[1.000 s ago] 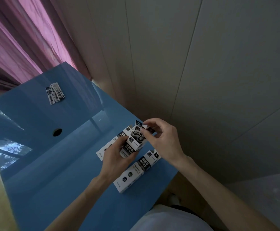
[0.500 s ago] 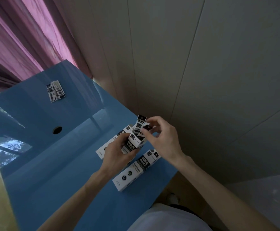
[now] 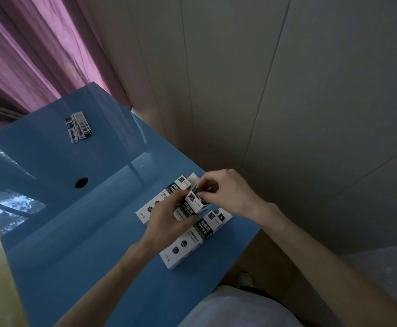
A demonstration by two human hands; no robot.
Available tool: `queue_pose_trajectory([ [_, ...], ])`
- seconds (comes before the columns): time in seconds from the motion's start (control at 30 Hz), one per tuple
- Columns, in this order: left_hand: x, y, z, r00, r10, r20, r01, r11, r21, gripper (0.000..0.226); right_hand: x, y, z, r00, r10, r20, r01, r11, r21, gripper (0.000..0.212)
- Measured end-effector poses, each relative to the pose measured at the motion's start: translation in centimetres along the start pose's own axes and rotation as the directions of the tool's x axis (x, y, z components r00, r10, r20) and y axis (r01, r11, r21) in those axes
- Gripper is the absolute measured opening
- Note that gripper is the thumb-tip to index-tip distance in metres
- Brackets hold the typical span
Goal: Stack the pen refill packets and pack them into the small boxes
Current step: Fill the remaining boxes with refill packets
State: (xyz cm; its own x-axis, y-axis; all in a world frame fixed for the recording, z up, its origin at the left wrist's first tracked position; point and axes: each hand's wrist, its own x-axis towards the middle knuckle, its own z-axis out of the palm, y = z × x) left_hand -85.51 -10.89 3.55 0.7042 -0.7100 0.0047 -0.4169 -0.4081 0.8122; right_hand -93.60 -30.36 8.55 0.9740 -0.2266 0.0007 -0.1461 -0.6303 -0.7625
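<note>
The left hand [image 3: 166, 220] is gripping a small white-and-black cardboard box [image 3: 191, 207] above the glossy blue tabletop [image 3: 79, 232], its grip wrapped round the box. At its 1 o'clock end, the right hand [image 3: 225, 192] is pinching black-and-white refill packets [image 3: 198, 190] at the box mouth. Two like boxes are lying beneath, one at 5 o'clock [image 3: 194, 239], one at 10 o'clock [image 3: 162, 199].

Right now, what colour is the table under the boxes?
Glossy blue table, reflecting the window; the head view, the only one, shows it.

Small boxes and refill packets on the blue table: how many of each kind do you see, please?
Small boxes: 3, one held, two lying on the table
Loose refill packet piles: 1, far side; packet count unclear
Total: 4
</note>
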Motion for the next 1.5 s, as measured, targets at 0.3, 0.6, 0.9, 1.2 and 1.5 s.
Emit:
queue_pose_trajectory([
  [0.3,-0.4,-0.3,-0.5,1.000,-0.013,0.011,0.014,0.999,-0.052,0.054,-0.4,0.4,-0.6,0.996,0.080,-0.047,-0.072,0.986,0.148,0.011],
  [0.6,-0.6,-0.1,-0.1,0.999,0.036,0.034,-0.036,0.999,0.012,0.055,-0.9,-0.9,-1.5,0.999,-0.030,-0.038,0.018,0.961,-0.278,0.012],
  [0.9,-0.8,-0.1,-0.3,0.997,0.051,0.056,-0.053,0.998,0.045,0.052,-1.5,-0.4,-1.5,1.000,-0.006,0.010,0.008,0.969,-0.246,0.015],
  [1.2,-1.0,0.3,-0.1,0.996,0.069,0.051,-0.071,0.996,0.047,0.051,-2.3,-0.6,-0.5,0.999,-0.005,0.033,0.011,0.982,-0.190,0.018],
  [1.5,-0.8,0.3,0.0,0.993,0.058,0.101,-0.064,0.996,0.063,0.050,-2.5,-0.7,-1.4,0.996,-0.054,0.072,0.073,0.955,-0.287,0.023],
])
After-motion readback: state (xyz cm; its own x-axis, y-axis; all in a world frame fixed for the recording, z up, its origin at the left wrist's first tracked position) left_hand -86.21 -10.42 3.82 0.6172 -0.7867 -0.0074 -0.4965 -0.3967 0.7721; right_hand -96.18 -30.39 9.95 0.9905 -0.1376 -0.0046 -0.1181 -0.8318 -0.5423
